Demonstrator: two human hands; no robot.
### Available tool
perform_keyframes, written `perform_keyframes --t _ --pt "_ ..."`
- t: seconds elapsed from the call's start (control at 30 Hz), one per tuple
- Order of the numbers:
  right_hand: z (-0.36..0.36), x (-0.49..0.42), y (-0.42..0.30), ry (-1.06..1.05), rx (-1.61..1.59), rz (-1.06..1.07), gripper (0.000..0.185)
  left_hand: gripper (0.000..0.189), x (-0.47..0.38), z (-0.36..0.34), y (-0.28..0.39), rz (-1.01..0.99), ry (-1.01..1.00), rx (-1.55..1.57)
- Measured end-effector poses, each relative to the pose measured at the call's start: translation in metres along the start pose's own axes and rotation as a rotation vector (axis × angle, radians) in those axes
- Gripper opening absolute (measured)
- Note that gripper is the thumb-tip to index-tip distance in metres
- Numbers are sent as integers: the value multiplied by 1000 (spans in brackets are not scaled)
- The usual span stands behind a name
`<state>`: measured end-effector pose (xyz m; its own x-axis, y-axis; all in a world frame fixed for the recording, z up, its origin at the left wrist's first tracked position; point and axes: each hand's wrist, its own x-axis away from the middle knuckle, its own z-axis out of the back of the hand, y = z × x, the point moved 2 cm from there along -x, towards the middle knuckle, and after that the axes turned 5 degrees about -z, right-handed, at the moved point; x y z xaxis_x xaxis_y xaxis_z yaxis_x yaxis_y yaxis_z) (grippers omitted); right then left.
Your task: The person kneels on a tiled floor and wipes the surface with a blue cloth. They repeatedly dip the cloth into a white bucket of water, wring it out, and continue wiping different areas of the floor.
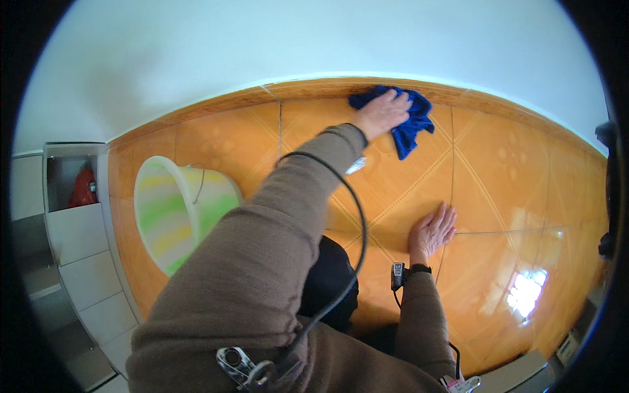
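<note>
My left hand (385,113) presses palm down on a dark blue cloth (415,120), which lies crumpled over the tiled floor against the wooden-coloured skirting tiles (314,90). The cloth's loose folds spread to the right of and below my fingers. My right hand (435,230) rests on the glossy orange floor tiles (496,191), fingers spread a little, with nothing in it. A small device (398,275) on a black strap sits at my right wrist.
A striped plastic bucket (216,191) with a wire handle lies tilted at left, its mouth facing the left side. Beyond it stands a tiled shelf unit (81,233) holding a red bag (83,189). A black cable (362,231) loops across my left arm. The pale wall (314,39) bounds the floor ahead.
</note>
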<state>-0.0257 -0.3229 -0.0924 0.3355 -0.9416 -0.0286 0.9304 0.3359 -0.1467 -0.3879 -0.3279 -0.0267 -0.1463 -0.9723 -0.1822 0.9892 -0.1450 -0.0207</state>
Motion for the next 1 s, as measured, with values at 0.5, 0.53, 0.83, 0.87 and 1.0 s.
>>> perform_keyframes --t 0.5,0.53,0.83,0.87,1.0 --pt "4 -1 -6 -50 -53 -25 54 81 230 44 -66 1497 -487 -84" --pt "4 -1 -7 -55 -49 -31 55 87 201 35 -51 1314 -485 -66" --pt "4 0 -7 -83 -79 -60 54 57 17 -8 30 774 -380 0" --pt "6 0 -7 -74 -84 -58 54 51 5 -5 38 695 -320 20" --pt "10 -1 -7 -73 -99 -70 53 26 -47 -2 91 274 -284 95"
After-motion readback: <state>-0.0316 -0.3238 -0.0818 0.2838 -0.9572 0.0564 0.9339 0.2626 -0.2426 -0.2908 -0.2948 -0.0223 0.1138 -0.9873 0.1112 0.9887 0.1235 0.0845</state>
